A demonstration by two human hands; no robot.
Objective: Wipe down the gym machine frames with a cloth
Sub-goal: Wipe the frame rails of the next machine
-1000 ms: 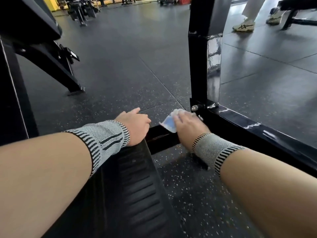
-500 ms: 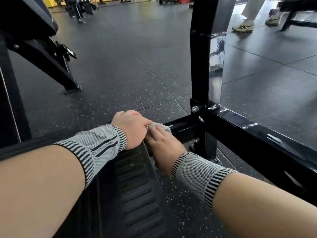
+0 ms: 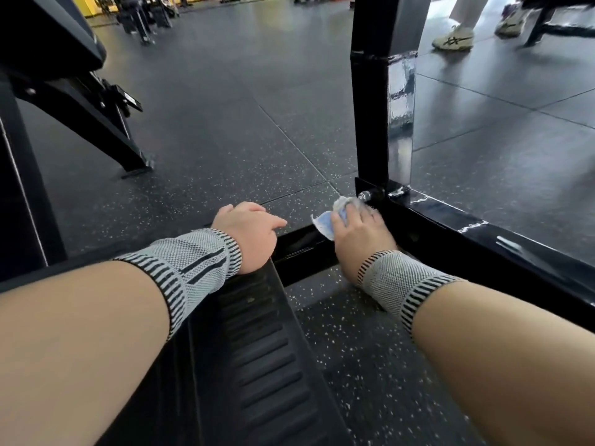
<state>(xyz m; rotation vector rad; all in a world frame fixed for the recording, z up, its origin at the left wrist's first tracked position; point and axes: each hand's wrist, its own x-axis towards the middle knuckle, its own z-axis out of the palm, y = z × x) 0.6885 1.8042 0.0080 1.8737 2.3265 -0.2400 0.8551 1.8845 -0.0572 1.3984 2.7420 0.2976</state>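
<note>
My right hand (image 3: pixel 360 235) is pressing the cloth (image 3: pixel 333 217) down onto the low crossbar (image 3: pixel 299 246) of the machine frame, right at the corner where it meets the upright post (image 3: pixel 380 117). Grip here: fingers are lying over the bunched cloth, pinning it against the metal; a blue-white corner is sticking out to the left of my knuckles. I am holding it bunched, I think, so the wad can get in around the bolt (image 3: pixel 364 196) just beside my fingertips, where grime tends to be collecting.

My left hand (image 3: pixel 249 235) is resting on the near end of the same crossbar, holding nothing, fingers loosely curled, forefinger pointing toward the cloth. It looks to be bracing me while I am leaning in low. The two hands are near each other but apart.

Below my left wrist the ribbed foot plate (image 3: pixel 257 349) is running toward me. To the right, the side rail (image 3: pixel 483 239) is shining with streaks, so it may already be damp. Beyond, the speckled rubber floor (image 3: pixel 225 107) is stretching away; another person's shoes (image 3: pixel 454 38) are showing at the far right.

Judging by position, the corner joint is the part being wiped.
</note>
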